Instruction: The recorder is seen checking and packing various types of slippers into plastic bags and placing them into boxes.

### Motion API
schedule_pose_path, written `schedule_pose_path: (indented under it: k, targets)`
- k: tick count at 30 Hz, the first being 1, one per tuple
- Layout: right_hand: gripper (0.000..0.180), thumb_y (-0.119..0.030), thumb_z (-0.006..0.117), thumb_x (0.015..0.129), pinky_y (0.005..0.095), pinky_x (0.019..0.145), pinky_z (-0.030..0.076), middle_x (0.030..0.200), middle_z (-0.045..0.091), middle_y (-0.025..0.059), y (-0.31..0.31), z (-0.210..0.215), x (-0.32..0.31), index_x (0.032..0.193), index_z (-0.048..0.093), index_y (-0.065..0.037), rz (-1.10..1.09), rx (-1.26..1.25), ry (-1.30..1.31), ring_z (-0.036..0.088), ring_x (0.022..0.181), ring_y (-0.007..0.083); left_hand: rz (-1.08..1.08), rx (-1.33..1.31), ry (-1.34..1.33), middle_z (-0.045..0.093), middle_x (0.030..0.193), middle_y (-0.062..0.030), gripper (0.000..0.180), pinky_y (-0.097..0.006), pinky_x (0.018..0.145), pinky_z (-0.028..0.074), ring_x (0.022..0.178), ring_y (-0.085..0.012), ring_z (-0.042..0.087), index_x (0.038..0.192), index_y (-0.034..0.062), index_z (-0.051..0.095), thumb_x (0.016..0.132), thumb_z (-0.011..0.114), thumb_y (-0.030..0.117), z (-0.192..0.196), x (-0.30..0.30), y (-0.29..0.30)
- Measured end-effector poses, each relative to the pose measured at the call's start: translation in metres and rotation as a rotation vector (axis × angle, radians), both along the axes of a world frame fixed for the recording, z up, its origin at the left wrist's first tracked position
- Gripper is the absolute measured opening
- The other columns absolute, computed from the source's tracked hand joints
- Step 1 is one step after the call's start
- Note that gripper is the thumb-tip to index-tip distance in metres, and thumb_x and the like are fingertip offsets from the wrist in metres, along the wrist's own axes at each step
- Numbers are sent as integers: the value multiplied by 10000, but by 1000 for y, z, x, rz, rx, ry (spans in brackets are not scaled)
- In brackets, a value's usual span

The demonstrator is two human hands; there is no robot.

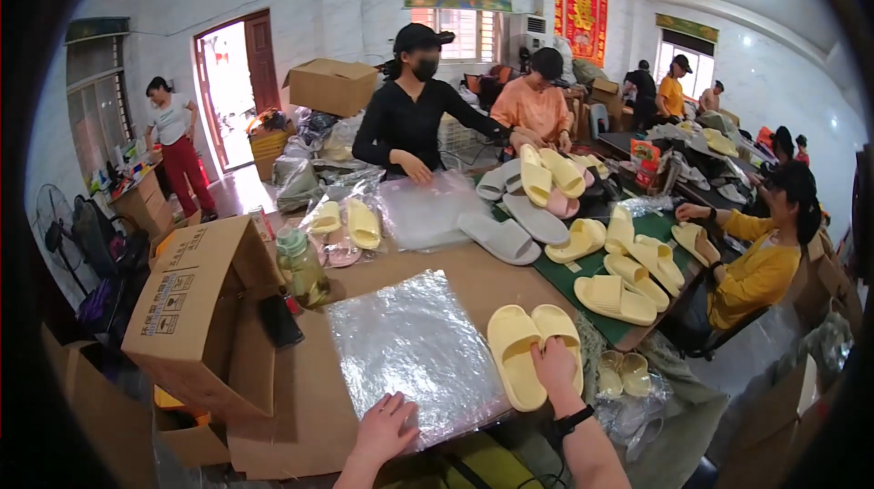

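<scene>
Left hand: the left hand (387,430) lies flat at the lower centre of the frame, fingers spread, palm down on the near edge of the clear plastic bags (410,343); it clamps nothing.
Right hand: the right hand (555,366), right of it with a black wristband, rests on the heel end of the pair of yellow slides (533,348); whether the fingers grip the pair I cannot tell.
Hands together: the 2 hands are well apart, 1 on the bags and 1 on the slides.
Pair of yellow slides: 2 slides lie side by side, soles up, touching each other, just right of the bags on the brown table (300,398).
Clear plastic bags: a flat, shiny stack in the middle of the lower frame.
Left of the bags: an open cardboard box (196,307) lies tipped on its side; a black phone (279,320) and a green-lidded jar (300,266) stand between box and bags.
Below right: bagged yellow slides (624,375) lie beside the table edge.
Mid frame: loose yellow and grey slides (583,239) are spread over a green mat (583,284); a person in a yellow top (756,270) sits at the right.
Far side: a person in black with a cap (414,116) handles a plastic sheet; a person in orange (537,102) sits next to them.
Upper left: a person in red trousers (177,152) stands near an open door.
</scene>
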State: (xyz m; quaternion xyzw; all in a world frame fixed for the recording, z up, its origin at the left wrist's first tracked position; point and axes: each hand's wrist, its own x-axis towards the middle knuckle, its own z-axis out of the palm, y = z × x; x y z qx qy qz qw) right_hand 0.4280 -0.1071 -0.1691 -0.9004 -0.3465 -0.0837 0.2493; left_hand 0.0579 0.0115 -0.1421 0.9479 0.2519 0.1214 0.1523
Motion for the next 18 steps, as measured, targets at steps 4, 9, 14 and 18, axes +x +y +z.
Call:
schedule_pose_path:
  k: [4,9,14,18]
  targets:
    - [363,-392,587,940,526,653,522,924,615,174,2,0,0,859,599,-38,15,63,-11,643,765,409,85,-7,-84,594,1350,-149,390,-466,1012,466,1256,-378,538,1210,165,663,864,695,342,-1,5,-2]
    - [303,-287,647,911,503,647,475,852,592,174,-12,9,-5,809,559,-16,60,269,79,600,743,411,103,27,-183,663,1169,-122,221,-448,929,522,1101,-381,621,1057,135,704,859,689,231,3,11,-2]
    - [161,-111,675,848,460,673,465,840,581,183,-44,-10,-4,835,564,4,129,463,93,580,779,402,94,-7,-198,659,1199,-121,246,-449,965,507,1145,-379,605,1052,131,702,846,713,265,9,13,-7]
    - [118,-42,655,839,410,726,470,895,605,179,-71,-3,-20,935,617,17,194,622,104,597,832,374,90,54,-140,628,1231,-141,318,-465,930,511,1169,-381,584,1074,123,696,809,746,293,17,9,-15]
